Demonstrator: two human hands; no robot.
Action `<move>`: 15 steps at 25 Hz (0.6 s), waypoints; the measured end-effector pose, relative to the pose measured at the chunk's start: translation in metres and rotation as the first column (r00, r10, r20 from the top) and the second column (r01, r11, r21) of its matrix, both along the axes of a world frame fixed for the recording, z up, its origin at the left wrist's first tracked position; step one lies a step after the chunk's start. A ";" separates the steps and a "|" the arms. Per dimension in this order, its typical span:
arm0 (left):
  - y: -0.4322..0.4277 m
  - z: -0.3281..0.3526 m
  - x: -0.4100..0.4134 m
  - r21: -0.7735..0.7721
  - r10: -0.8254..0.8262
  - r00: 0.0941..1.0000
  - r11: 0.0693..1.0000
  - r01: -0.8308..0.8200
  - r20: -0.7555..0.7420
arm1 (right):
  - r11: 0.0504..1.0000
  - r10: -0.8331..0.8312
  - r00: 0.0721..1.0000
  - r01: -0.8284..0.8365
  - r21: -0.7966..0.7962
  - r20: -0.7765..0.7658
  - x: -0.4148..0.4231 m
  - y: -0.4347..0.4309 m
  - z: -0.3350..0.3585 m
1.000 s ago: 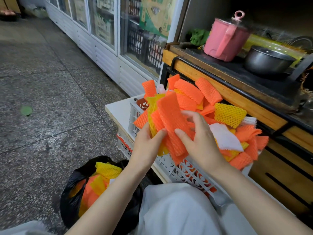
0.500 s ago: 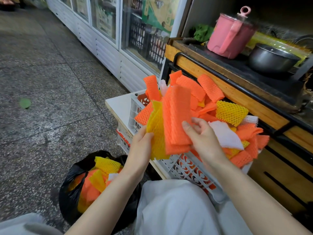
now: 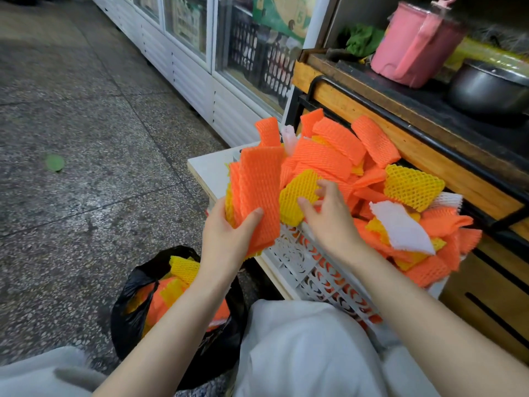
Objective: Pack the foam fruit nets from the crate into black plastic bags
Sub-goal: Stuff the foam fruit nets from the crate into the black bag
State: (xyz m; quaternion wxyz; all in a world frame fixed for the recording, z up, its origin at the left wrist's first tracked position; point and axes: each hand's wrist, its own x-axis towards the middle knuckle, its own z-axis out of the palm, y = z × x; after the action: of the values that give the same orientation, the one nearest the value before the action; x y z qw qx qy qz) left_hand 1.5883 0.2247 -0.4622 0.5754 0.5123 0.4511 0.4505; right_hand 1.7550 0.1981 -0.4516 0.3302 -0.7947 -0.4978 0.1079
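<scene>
Head view: the foam fruit nets (image 3: 329, 156) are flat sleeves of open diamond-mesh foam, mostly bright orange, with several yellow pieces and a few white ones (image 3: 398, 224). They are heaped above the rim of a white perforated plastic crate (image 3: 300, 262), and some overhang its right side. The left hand (image 3: 226, 236) holds an upright stack of nets (image 3: 259, 193) at the crate's left corner: orange sleeves in front, yellow edges showing behind. Its thumb is pressed across the front face and its fingers are wrapped round the back. The right hand (image 3: 329, 222) is at a single yellow net (image 3: 297, 196) just beside that stack, thumb on its face and fingers curled at its right edge, pinching it. A black plastic bag (image 3: 134, 299) stands open on the floor (image 3: 86, 138) below the left forearm, holding orange and yellow nets. Behind the crate, a wooden counter (image 3: 372, 110) carries a pink pot (image 3: 412, 44) and a metal pot (image 3: 486, 87).
</scene>
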 end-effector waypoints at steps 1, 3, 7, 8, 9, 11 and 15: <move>0.004 -0.002 -0.002 0.004 0.020 1.000 1.000 -0.020 -0.014 | 0.994 -0.091 0.996 0.090 -0.066 -0.012 0.012 0.010 -0.002; 0.009 -0.006 -0.006 -0.017 0.041 0.999 0.999 -0.041 -0.015 | 0.952 -0.207 0.977 0.189 -0.240 -0.050 0.028 0.026 -0.007; 0.013 -0.013 -0.008 -0.045 0.031 0.999 0.998 -0.032 -0.011 | 0.918 -0.309 0.931 0.240 -0.315 -0.194 0.038 0.043 -0.027; 0.013 -0.013 -0.007 -0.052 0.025 1.000 0.998 -0.026 -0.006 | 0.935 -0.313 0.927 0.261 -0.241 -0.208 0.040 0.046 -0.032; 0.013 -0.015 -0.005 -0.057 0.022 1.000 0.998 -0.022 0.000 | 0.944 -0.317 0.919 0.280 -0.176 -0.236 0.043 0.049 -0.038; 0.013 -0.014 -0.001 -0.053 0.013 1.000 0.998 -0.012 0.010 | 0.962 -0.271 0.904 0.261 -0.074 -0.331 0.043 0.046 -0.038; 0.009 -0.005 0.012 -0.026 -0.007 1.000 1.000 0.008 0.014 | 0.983 -0.134 0.944 0.166 0.083 -0.302 0.055 0.015 0.000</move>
State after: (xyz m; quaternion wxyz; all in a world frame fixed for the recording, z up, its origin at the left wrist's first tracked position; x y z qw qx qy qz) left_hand 1.6004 0.2340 -0.4674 0.5868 0.5034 0.4510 0.4459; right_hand 1.8099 0.2127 -0.4521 0.4503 -0.7864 -0.3859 0.1731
